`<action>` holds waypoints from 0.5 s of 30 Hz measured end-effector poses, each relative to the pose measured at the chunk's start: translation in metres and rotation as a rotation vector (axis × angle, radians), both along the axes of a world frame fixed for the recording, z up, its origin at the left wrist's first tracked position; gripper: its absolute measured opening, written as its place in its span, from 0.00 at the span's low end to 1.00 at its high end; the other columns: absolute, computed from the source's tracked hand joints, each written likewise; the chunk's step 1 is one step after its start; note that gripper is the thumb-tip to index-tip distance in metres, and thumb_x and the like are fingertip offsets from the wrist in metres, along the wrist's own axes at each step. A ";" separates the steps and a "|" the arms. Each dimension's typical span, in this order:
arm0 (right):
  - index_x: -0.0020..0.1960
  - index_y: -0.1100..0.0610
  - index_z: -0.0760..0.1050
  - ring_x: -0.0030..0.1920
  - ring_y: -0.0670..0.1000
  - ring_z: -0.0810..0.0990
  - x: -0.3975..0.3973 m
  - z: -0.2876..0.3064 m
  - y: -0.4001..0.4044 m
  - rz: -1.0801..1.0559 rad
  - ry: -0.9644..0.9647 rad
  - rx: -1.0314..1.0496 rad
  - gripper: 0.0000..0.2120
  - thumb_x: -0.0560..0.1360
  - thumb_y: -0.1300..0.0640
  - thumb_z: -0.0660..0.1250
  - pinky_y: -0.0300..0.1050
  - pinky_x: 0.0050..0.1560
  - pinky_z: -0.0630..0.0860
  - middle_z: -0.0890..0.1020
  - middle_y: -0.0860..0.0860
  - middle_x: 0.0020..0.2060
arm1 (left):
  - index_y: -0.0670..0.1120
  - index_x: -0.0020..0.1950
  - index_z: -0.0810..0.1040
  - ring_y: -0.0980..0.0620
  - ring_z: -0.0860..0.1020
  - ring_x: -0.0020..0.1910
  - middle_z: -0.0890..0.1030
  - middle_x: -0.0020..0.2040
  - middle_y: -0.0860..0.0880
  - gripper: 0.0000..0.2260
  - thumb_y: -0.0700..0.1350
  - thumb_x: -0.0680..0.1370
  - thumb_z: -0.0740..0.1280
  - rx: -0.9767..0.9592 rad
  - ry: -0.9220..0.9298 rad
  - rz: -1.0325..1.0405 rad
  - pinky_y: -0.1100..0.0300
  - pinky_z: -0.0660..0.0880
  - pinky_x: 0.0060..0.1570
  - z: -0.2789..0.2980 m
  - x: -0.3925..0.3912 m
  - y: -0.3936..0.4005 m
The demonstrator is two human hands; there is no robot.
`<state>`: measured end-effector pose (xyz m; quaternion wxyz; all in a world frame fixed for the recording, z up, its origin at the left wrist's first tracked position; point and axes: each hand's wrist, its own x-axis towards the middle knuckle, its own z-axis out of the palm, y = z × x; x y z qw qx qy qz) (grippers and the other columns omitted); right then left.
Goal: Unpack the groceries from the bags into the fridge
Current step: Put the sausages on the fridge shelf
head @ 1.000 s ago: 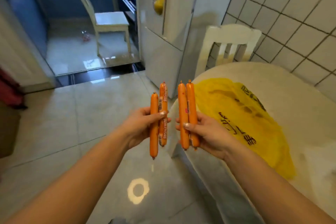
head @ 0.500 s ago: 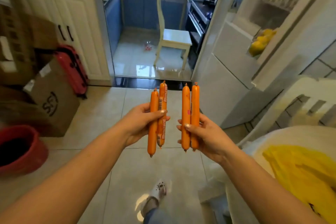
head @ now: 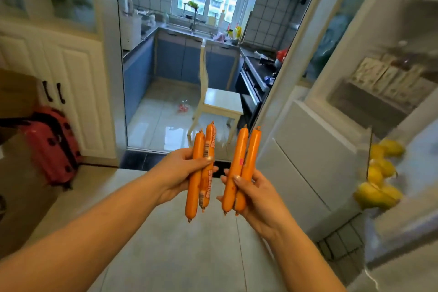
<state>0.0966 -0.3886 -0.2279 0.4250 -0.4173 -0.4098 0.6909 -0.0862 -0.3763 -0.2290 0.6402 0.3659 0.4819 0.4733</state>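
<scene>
Mid-frame, left hand (head: 176, 179) and right hand (head: 257, 194) each grip two sausages (head: 198, 173). Carrying step, I'd say; next they go right, into the open fridge (head: 315, 156).

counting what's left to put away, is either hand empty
No: the left hand grips two sausages and the right hand grips two more.
</scene>
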 end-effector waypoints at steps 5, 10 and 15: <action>0.58 0.61 0.73 0.49 0.56 0.82 0.014 0.023 0.084 -0.099 -0.041 0.081 0.19 0.67 0.60 0.68 0.57 0.45 0.81 0.83 0.58 0.47 | 0.43 0.57 0.76 0.48 0.83 0.45 0.84 0.45 0.42 0.09 0.41 0.77 0.66 0.023 -0.056 -0.103 0.53 0.79 0.42 0.012 0.020 0.110; 0.57 0.61 0.74 0.45 0.53 0.82 0.031 0.041 0.165 -0.314 -0.102 0.153 0.17 0.68 0.61 0.67 0.58 0.48 0.80 0.83 0.55 0.42 | 0.42 0.56 0.76 0.46 0.82 0.50 0.83 0.50 0.40 0.09 0.39 0.76 0.66 0.038 -0.093 -0.259 0.50 0.79 0.49 0.017 0.044 0.233; 0.55 0.57 0.74 0.45 0.52 0.83 0.048 0.062 0.235 -0.581 -0.143 0.117 0.10 0.74 0.65 0.64 0.53 0.43 0.82 0.83 0.54 0.45 | 0.42 0.59 0.76 0.47 0.82 0.51 0.84 0.49 0.42 0.12 0.40 0.76 0.67 0.050 -0.125 -0.497 0.45 0.75 0.57 0.039 0.078 0.344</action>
